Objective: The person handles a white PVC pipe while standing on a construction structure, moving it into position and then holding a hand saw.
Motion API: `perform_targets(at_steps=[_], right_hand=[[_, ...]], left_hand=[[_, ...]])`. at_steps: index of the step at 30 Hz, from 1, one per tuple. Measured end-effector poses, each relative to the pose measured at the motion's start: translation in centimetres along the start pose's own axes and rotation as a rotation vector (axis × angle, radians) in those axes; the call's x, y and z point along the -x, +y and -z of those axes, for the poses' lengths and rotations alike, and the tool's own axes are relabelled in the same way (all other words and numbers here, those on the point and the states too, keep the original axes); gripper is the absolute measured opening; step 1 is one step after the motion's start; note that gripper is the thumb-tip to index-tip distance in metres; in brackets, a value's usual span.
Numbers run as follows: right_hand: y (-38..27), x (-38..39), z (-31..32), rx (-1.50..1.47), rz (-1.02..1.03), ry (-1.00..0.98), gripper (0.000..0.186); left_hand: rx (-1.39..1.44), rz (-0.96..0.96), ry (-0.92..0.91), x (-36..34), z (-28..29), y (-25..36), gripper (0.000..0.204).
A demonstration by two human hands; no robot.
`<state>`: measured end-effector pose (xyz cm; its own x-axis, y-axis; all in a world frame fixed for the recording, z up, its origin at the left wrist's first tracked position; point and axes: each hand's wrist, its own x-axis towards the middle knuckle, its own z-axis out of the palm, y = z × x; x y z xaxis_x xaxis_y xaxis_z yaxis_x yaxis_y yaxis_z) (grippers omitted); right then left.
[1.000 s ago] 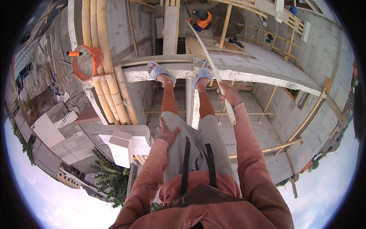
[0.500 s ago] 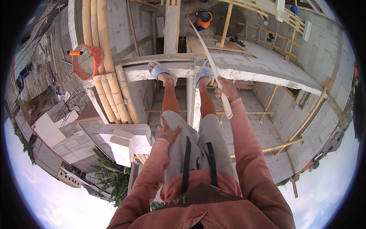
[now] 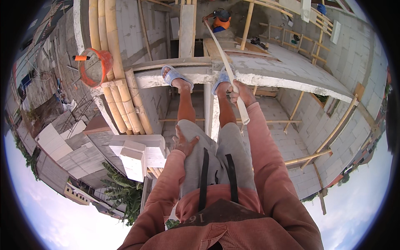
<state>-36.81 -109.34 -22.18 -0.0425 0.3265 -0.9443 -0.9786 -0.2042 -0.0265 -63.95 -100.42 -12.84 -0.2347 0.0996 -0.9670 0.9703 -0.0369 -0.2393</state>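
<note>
In my right hand (image 3: 243, 93) is a long white pipe (image 3: 226, 62), gripped close to its open near end. The pipe slants down and away to a person in an orange vest (image 3: 221, 23) on the level below, whose hand is at its far end. My left hand (image 3: 184, 143) rests on my left thigh with its fingers spread, holding nothing. Both my feet, in blue slippers (image 3: 176, 76), stand on a narrow concrete beam (image 3: 150, 80) high above the rooms.
On the left, an orange bucket (image 3: 86, 79) with grey mortar and an orange-handled tool (image 3: 81, 58) stands beside bamboo poles (image 3: 111, 37). White blocks (image 3: 154, 146) are stacked at my left. Deep drops open on both sides of the beam. Bamboo props (image 3: 339, 125) cross the block-walled room at right.
My right hand and the pipe's near end have shifted slightly left and away from me. The person below has moved a little, and the vest shows less. My left hand stays on my thigh.
</note>
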Motion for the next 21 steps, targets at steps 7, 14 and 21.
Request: perform_targets(at_steps=[7,14,21], right_hand=[[-0.2,-0.1,-0.3,-0.046,-0.087,-0.012,0.028],[-0.3,1.0,-1.5,0.036,-0.06,0.07,0.025],[-0.4,1.4,-1.8,0.094,-0.029,0.097,0.021]], left_hand=[[0.026,-0.019,0.009,0.1,-0.1,-0.1,0.114],[0.032,0.02,-0.015,0.9,0.6,0.5,0.115],[0.037,0.028,-0.005,0.4,-0.2,0.0,0.114]])
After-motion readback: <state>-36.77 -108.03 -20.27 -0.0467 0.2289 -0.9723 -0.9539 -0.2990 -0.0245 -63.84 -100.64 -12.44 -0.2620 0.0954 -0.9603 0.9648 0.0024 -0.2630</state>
